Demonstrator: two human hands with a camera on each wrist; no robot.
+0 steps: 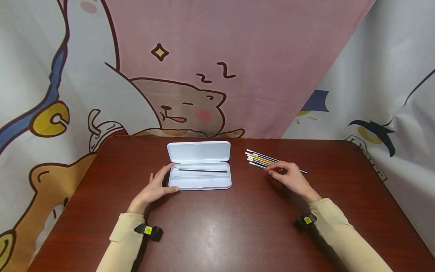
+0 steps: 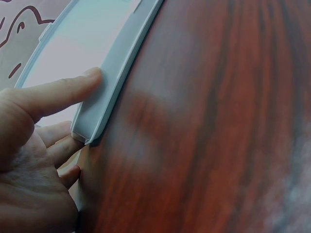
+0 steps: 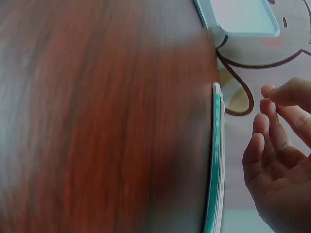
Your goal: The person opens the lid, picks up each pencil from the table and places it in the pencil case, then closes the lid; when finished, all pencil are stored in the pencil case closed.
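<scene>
Pencil case [image 1: 193, 183] sits approx. mid-table [image 1: 207, 226], lid [image 1: 198, 152] hinged up at the back. Progress, judging by how things lie: case open, one dark pencil [image 1: 200, 170] lying lengthwise in the long rear compartment; that bit looks done. Remaining, prob.: the several pencils [image 1: 259, 157] bunched on the table to the right of the case, so more out than in (exact no. unclear, they overlap and the hand hides part). L hand [image 1: 154, 187] grips the case's left end, thumb on the front rim, fingers round the side and rear corner. R hand [image 1: 289, 175] is over the bunch, thumb and index tips together, other fingers loosely bent; R wrist view shows no pencil btwn them, w/ a green pencil [image 3: 214, 150] just beside, so no pick-up made yet, I'd say.
</scene>
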